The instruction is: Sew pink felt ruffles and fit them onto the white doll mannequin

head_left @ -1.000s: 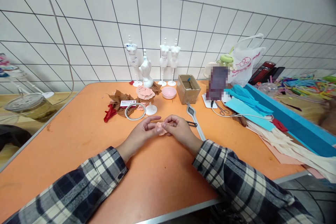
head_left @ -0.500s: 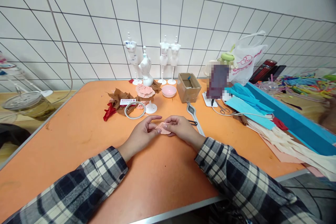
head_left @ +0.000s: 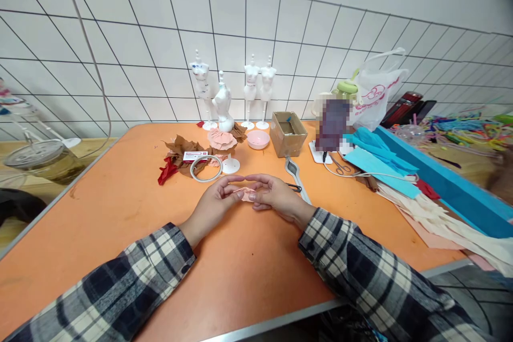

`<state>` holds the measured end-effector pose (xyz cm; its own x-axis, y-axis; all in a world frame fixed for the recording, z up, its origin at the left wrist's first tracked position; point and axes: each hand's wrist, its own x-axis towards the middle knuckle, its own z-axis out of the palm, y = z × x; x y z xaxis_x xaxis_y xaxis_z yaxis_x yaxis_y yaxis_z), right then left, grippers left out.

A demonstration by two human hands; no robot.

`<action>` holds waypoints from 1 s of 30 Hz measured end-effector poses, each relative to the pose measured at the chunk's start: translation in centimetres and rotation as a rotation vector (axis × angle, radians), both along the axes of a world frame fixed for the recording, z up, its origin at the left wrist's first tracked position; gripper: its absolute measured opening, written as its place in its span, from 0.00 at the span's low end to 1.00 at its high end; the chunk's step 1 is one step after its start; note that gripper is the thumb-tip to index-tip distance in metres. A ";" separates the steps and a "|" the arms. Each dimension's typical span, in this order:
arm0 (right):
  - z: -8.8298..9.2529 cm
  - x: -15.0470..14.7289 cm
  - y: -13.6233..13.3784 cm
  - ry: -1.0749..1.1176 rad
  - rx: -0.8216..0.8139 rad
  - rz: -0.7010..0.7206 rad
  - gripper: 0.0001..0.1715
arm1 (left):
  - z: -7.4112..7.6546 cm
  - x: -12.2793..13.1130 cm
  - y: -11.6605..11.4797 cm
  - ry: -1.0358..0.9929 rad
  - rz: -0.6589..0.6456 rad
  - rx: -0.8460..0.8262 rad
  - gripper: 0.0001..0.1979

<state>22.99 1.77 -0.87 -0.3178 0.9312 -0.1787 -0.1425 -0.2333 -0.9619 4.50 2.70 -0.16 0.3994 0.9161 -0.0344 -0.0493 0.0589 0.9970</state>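
Between my hands is a small piece of pink crepe paper [head_left: 247, 194], gathered and creased along its top. My left hand [head_left: 219, 196] pinches its left end with thumb and fingers. The right end is gripped by my right hand [head_left: 269, 194], whose fingertips meet those of the left above the paper. Both hands are just over the orange table [head_left: 224, 267]. Beyond them stands a white mannequin form [head_left: 222, 104] with a ruffled pink crepe piece [head_left: 222, 139] in front of it. A black clip [head_left: 295, 187] lies just past my right hand.
Behind are more mannequin forms [head_left: 251, 83], a pink bowl [head_left: 258, 140] and a cardboard box [head_left: 288, 134]. Brown crepe paper [head_left: 182, 148] and a white ring [head_left: 206, 169] lie left. To the right are scissors [head_left: 342, 167], blue paper [head_left: 380, 171] and cream strips [head_left: 436, 219].
The pink paper has gone from spread flatter to bunched and folded between my fingers. My index fingertips have come together above it.
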 end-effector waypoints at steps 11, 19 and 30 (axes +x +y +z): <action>-0.2 -0.9 -0.4 -0.144 0.189 -0.031 0.31 | -0.3 0.1 0.3 0.216 0.111 0.031 0.13; 0.5 -1.2 -0.7 0.088 -0.019 -0.026 0.34 | -0.3 1.4 -1.4 -0.310 0.104 -0.247 0.11; 0.5 -0.1 -0.2 -0.015 0.064 -0.038 0.25 | -0.6 -0.1 0.3 -0.219 0.195 -0.143 0.14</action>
